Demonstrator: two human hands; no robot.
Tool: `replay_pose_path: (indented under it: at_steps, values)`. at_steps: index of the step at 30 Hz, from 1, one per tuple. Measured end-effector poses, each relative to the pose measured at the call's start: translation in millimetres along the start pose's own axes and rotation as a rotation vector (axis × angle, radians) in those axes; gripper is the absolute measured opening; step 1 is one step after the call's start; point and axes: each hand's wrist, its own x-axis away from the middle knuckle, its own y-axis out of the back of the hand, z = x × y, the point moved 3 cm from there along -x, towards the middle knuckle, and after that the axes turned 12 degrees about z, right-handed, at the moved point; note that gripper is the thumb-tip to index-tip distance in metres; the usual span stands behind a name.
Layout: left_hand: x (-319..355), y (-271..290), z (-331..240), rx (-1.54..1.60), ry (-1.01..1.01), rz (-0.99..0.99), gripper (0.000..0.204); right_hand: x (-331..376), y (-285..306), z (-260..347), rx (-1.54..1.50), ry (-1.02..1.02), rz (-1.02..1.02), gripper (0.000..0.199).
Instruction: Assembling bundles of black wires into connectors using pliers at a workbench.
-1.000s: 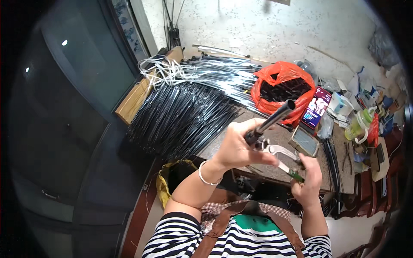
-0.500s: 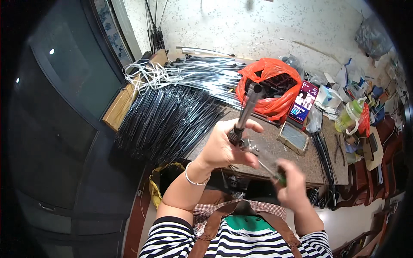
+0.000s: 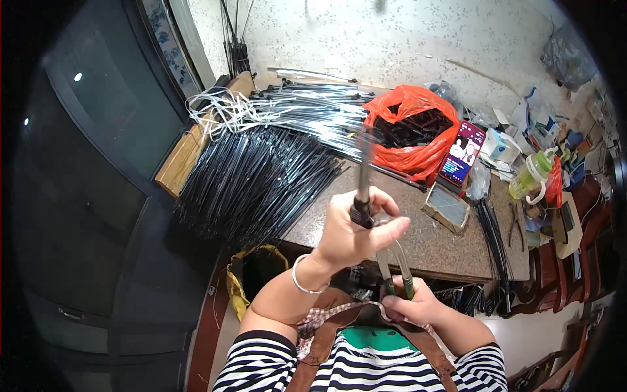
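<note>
Head view: the left hand has its fingers wrapped around a metal tube with a black collar, held above the front of the worktop; the tube's far end is blurred. The right hand has its fingers closed on the green-gripped handles of pliers, whose head is partly hidden behind the left thumb.
</note>
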Motion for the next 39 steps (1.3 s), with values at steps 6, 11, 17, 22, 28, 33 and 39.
replay_pose_path:
  at_steps: [6, 11, 17, 22, 28, 33, 39]
  values:
    - [4, 7, 1, -0.006, -0.064, 0.028, 0.027, -6, -2, 29, 0.771, 0.204, -0.486, 0.011]
    - [5, 1, 12, 0.012, -0.116, -0.051, 0.02, -7, -7, 16, 0.773, 0.191, -0.519, 0.011]
    - [-17, -13, 3, -0.065, -0.053, -0.011, 0.028, 22, 32, 51, 0.714, 0.064, -0.535, 0.011]
    - [-23, -25, 18, -0.079, -0.095, 0.003, 0.02, 48, 108, 25, 1.066, -0.129, -0.866, 0.027]
    - [-41, -59, 25, -0.413, -0.093, 0.117, 0.02, 64, 145, -8, 1.405, -0.381, -1.054, 0.034]
    - [-53, -96, 22, -0.795, -0.59, 0.184, 0.033, 70, 157, -18, 1.677, -0.18, -1.044, 0.04]
    - [-49, -177, 33, -0.491, -0.795, 0.888, 0.05, 68, 154, 3, 0.026, 0.24, -0.681, 0.049]
